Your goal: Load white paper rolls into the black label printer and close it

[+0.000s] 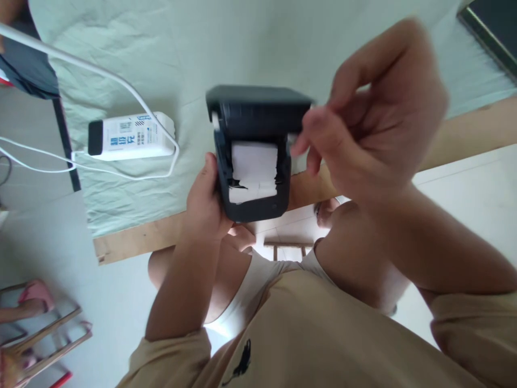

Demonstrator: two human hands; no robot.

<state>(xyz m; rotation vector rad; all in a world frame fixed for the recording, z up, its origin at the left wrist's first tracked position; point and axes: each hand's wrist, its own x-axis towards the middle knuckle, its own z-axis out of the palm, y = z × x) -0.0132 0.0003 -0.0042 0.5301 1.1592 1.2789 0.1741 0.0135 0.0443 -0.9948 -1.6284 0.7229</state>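
My left hand (207, 202) is wrapped around the left side of a small black printer (255, 211), held just above the table's near edge. Its hinged lid (262, 113) stands raised, and a roll of white paper (255, 167) lies in the open compartment, with a ragged dark gap at its lower left. At the lid's right edge, the closed fingers of my right hand (363, 116) pinch the lid's corner. Motion blurs these fingertips and the lid a little.
A white power strip (135, 136) with blue print lies on the pale green cloth (189, 48), with white cables (100, 70) running left. A dark flat object (490, 32) rests at the far right. Wooden stools and another person's foot (34, 307) show at lower left.
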